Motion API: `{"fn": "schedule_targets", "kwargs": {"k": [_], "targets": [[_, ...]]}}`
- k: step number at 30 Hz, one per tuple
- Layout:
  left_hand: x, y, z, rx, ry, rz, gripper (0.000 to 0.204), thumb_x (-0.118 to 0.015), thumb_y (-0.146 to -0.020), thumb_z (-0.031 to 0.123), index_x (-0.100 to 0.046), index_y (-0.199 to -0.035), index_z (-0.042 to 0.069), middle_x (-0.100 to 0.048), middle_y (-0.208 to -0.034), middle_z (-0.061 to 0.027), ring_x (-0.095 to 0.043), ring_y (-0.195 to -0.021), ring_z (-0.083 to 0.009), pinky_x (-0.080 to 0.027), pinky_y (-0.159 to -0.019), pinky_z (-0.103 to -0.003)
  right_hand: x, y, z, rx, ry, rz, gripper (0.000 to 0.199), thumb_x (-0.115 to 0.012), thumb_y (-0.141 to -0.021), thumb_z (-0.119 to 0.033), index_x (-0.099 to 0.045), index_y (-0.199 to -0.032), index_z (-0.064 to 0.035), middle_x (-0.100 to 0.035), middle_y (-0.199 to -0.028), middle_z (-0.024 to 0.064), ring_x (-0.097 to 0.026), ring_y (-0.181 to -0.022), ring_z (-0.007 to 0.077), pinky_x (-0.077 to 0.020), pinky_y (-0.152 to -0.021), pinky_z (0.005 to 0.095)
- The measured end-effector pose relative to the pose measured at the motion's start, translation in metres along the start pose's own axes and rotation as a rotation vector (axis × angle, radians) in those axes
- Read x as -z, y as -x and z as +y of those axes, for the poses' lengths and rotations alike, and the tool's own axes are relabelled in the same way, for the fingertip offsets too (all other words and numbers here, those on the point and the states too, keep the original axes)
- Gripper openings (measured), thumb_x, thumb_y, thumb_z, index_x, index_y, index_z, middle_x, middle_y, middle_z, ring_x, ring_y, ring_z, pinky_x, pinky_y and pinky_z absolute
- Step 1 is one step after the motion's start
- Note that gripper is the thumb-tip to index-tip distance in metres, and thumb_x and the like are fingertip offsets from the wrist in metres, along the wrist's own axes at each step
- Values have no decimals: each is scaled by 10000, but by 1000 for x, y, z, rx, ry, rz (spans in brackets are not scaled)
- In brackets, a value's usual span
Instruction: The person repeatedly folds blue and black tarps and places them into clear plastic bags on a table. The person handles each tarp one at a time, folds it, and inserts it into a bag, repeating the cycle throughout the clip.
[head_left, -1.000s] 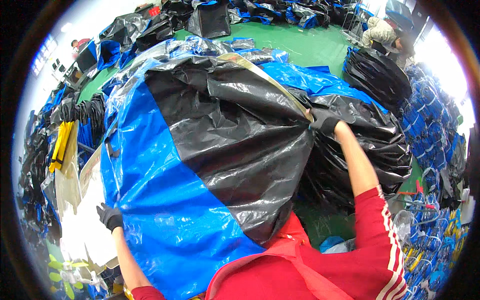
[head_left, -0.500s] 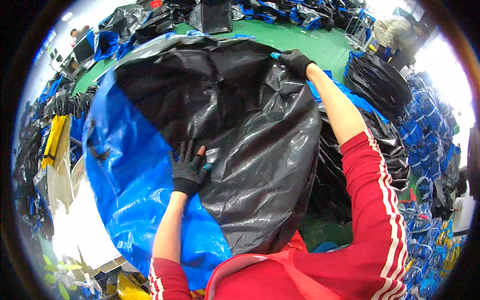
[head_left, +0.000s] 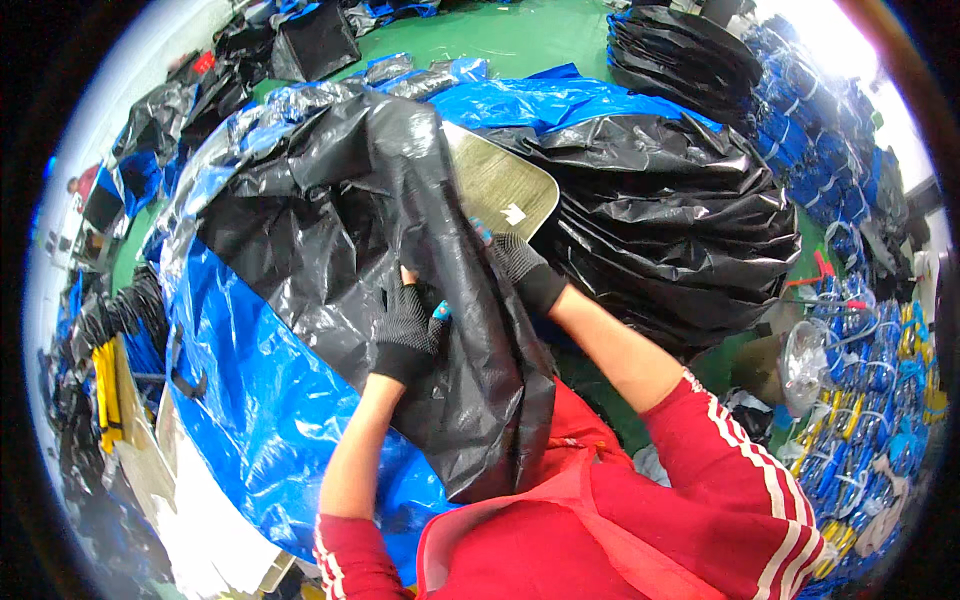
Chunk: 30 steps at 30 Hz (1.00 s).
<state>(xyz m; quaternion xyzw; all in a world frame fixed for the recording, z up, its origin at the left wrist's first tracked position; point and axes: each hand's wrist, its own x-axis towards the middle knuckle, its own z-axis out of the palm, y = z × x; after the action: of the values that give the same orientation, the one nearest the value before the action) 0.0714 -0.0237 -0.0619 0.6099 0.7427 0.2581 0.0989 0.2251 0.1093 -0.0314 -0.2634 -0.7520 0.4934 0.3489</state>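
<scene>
A large black and blue plastic tarpaulin sheet (head_left: 270, 370) is spread before me, its right side folded over toward the middle. On its black part lies my left hand (head_left: 408, 325), in a dark knit glove with bare fingertip and blue tape, thumb held apart from the fingers. My right hand (head_left: 522, 270), gloved alike, is closed at the folded right edge of the sheet; some of its fingers are hidden by the fold. Past that edge shows a wood-grain tabletop (head_left: 510, 185) with a rounded corner.
A thick stack of black sheets (head_left: 670, 220) with blue beneath bulges on the right. Another black stack (head_left: 680, 65) stands behind it. Tied blue bundles (head_left: 850, 380) line the far right. A yellow strip (head_left: 107, 395) hangs at left. Green floor (head_left: 470, 35) shows at the back.
My right hand has come from the far right edge toward me and leftward, bringing the sheet's right side over. The tabletop is uncovered. My left hand stays on the sheet.
</scene>
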Motion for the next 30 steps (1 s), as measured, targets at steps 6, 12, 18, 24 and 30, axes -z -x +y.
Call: {"fn": "schedule_targets", "kwargs": {"k": [6,12,18,24,30], "targets": [[54,19,43,-149,583,521,599,-665,-785,185,-416,-1295,-3,-497,-1246,-160,-456,-1211,-268,-348,-1035,-371,-5,15,-44,-126,-312,-98,528,-432,-965,-478,-571,-904,28,-574,-709,148,-526,-682,157,-433,-625,379],[79,2,55,263,645,427,110,-606,-879,89,-545,-941,22,-568,-811,-45,-523,-719,-126,-443,-667,-252,20,-3,-53,-43,279,80,380,-512,-934,-332,-634,-948,28,-631,-822,239,-613,-761,410,-476,-658,436],[65,8,31,299,1158,463,81,-565,-929,146,-547,-973,80,-500,-794,31,-431,-677,-47,-350,-593,-200,11,15,-61,185,549,63,390,-681,-808,-387,-609,-959,-35,-642,-828,182,-634,-795,360,-501,-668,405],[23,3,14,256,1347,234,97,-549,-945,186,-546,-968,92,-501,-811,47,-422,-725,-38,-355,-634,-209,-39,2,-22,-325,-238,-248,542,-700,-790,-491,-648,-1053,-19,-697,-948,124,-646,-890,209,-486,-818,351],[42,24,-50,12,270,246,454,-474,-951,301,-454,-1342,70,-498,-1328,-211,-463,-1258,-333,-354,-1046,-416,-54,3,13,-425,-150,-4,527,-716,-772,-487,-671,-1025,-27,-700,-917,140,-659,-843,252,-485,-775,357]]}}
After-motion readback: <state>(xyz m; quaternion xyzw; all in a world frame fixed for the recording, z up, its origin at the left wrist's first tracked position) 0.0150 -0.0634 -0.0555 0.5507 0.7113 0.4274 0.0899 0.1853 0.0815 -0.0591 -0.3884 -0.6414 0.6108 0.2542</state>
